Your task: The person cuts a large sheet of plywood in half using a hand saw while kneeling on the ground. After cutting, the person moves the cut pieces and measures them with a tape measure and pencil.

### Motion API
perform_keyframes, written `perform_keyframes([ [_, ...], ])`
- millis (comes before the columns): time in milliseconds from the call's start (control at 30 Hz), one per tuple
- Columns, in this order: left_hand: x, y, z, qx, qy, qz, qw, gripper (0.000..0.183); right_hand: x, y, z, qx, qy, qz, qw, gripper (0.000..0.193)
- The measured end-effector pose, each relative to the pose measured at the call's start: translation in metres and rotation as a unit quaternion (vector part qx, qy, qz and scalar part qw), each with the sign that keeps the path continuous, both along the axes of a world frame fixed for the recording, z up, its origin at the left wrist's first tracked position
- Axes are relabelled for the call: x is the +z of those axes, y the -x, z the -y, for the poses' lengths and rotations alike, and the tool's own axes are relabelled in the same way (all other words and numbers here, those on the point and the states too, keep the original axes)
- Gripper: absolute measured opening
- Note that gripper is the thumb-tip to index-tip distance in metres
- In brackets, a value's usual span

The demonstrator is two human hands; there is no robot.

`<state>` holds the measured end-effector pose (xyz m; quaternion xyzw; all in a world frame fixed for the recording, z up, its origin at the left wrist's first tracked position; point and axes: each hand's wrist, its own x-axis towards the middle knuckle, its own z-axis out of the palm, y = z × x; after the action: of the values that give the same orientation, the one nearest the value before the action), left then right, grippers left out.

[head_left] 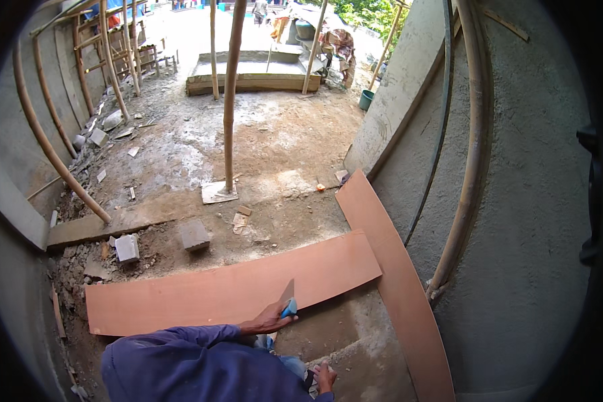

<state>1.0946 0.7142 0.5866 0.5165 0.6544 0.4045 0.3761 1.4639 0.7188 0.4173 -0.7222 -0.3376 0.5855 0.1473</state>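
My left arm, in a dark blue sleeve, reaches across in front of me. My left hand [271, 319] is closed on the blue handle of a handsaw [288, 293], whose tapering grey blade points away from me over the sheet. Under the blade lies a long reddish-brown plywood strip [201, 288], set crosswise on the ground. Lower down, beside my knee [292, 365], my right hand [325, 377] has curled fingers; what they hold, if anything, I cannot make out. A second plywood strip [409, 301] runs lengthwise on the right and meets the first one's right end.
Two grey blocks [194, 235] [127, 248] lie beyond the plywood. An upright bamboo pole [229, 114] stands on a small board ahead. More poles [472, 147] lean along the right wall [536, 201]. Rubble lines the left wall; a low concrete-filled frame [248, 82] is farther off.
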Motion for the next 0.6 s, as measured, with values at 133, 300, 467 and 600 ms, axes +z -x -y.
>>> perform_keyframes([
  [133, 0.021, -0.019, -0.043, -0.118, -0.058, -0.105, 0.986, 0.033, 0.094, 0.048, -0.098, 0.037, 0.068, -0.193, 0.978, 0.108],
  [300, 0.017, -0.048, -0.051, -0.226, -0.050, -0.162, 0.959, 0.023, 0.159, 0.116, -0.153, 0.117, 0.091, -0.280, 0.948, 0.101],
  [467, -0.006, -0.049, -0.066, -0.270, -0.104, -0.144, 0.946, 0.028, 0.137, 0.136, -0.169, 0.136, 0.090, -0.240, 0.957, 0.031],
  [600, -0.002, -0.051, -0.077, -0.288, -0.050, -0.187, 0.938, 0.059, 0.095, 0.124, -0.184, 0.064, 0.059, -0.259, 0.962, 0.031],
])
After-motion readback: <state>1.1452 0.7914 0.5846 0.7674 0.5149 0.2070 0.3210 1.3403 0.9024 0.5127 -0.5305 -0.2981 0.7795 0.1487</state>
